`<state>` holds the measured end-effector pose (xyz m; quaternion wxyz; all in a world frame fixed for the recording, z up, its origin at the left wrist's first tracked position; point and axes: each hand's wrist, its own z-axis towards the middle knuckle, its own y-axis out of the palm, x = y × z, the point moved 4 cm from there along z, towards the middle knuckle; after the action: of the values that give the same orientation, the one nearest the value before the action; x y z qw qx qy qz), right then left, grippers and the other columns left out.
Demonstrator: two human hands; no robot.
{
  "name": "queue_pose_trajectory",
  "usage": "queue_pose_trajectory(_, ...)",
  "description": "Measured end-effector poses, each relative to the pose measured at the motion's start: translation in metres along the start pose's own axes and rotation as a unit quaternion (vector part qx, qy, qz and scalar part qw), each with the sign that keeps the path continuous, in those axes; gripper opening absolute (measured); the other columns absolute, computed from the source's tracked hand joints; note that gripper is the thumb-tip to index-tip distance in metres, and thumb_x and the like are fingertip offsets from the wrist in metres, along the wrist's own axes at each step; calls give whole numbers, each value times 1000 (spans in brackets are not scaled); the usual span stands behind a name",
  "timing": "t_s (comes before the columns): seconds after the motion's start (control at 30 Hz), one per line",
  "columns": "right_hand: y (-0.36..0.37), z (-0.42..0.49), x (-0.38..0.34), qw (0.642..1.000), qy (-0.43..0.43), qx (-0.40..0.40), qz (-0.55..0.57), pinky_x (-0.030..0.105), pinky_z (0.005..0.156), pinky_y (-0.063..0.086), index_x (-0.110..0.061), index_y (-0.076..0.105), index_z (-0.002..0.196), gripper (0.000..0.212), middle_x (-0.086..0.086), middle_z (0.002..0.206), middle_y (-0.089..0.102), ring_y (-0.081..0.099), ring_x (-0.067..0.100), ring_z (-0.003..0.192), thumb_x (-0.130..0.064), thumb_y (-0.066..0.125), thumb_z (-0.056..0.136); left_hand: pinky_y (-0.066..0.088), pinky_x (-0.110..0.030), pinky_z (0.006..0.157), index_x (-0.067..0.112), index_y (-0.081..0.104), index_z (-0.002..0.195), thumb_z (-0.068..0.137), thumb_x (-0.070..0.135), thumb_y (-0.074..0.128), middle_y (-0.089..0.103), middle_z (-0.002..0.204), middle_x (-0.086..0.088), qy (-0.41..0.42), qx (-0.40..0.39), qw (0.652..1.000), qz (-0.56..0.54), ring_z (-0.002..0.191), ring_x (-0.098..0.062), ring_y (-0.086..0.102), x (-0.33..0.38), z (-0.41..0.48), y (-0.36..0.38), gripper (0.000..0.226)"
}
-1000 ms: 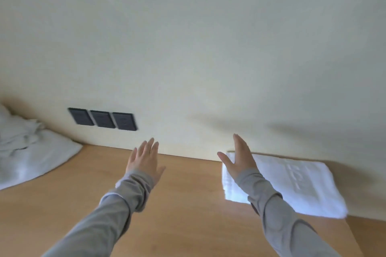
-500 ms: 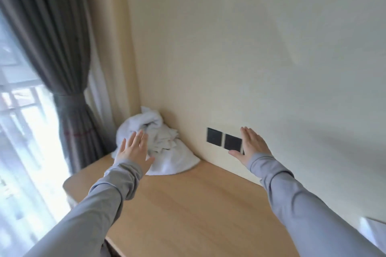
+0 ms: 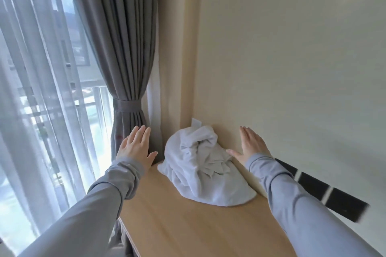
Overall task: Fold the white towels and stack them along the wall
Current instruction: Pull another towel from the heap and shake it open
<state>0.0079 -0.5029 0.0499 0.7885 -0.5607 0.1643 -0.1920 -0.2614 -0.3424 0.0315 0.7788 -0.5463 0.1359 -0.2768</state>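
Left sleeve (image 3: 94, 204) and right sleeve (image 3: 302, 204), both grey, reach forward over a light wood bench (image 3: 177, 225). Left grip (image 3: 135, 148): bare hand, palm down, fingers straight and close together, thumb out, holding nothing, at the bench's far left edge in front of the curtain. Right grip (image 3: 250, 146): fingers straight, thumb spread toward the towel, holding nothing, close to the wall (image 3: 292, 48). Cannot tell if the thumb touches the cloth. White towel (image 3: 200, 165) lies unfolded in a crumpled heap between the two grips, on the bench in the far corner, against the wall, with a small tag (image 3: 196, 124) sticking up at its back. A dark panel strip (image 3: 325, 192) on the wall runs beside the right sleeve, blurred. Beyond are a grey curtain (image 3: 123, 48) cinched with a tie, a sheer curtain (image 3: 31, 89) and a bright window.
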Motion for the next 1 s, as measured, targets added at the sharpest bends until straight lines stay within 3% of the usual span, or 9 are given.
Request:
queue_pose_trajectory(0.33,101,100,-12,991,54,-52,107,32,110,23,-7,14,146,83,8,151,24,26,23,137,-53,50,87,17,-36,117,16,7,149,94,44,43,8,157,0,7,-70,997,-19,145,-17,5,-36,105,70,72)
queue_pose_trajectory(0.57,163,127,-18,971,120,-92,185,31,108,27,-10,21,145,75,9,146,34,32,23,133,-49,50,89,26,-34,113,19,21,147,94,39,46,24,153,3,51,-104,988,-102,141,-14,20,-47,171,150,62)
queue_pose_trajectory(0.73,212,146,-27,943,185,-119,249,26,102,31,-12,37,137,58,6,137,45,41,19,125,-43,50,91,30,-39,109,14,26,145,94,37,46,30,150,-2,58,-168,967,-184,138,-20,27,-46,239,233,60)
queue_pose_trajectory(0.83,240,163,-38,907,259,-120,310,27,93,41,-15,51,123,43,2,119,55,53,17,108,-42,52,90,29,-42,109,10,25,145,95,40,43,32,149,-8,38,-227,943,-239,135,-26,31,-47,289,287,61)
queue_pose_trajectory(0.93,255,182,-51,830,368,-74,411,20,76,45,-22,61,91,22,-7,90,62,58,11,87,-44,57,87,28,-39,106,5,33,141,96,38,42,36,145,-16,-21,-280,911,-303,131,-32,35,-49,327,334,57)
queue_pose_trajectory(1.0,259,192,-56,788,429,-22,440,15,64,40,-20,57,71,30,-7,72,60,56,9,71,-47,59,84,29,-36,99,3,46,131,97,38,39,45,137,-19,-74,-307,880,-355,125,-34,40,-49,346,361,50)
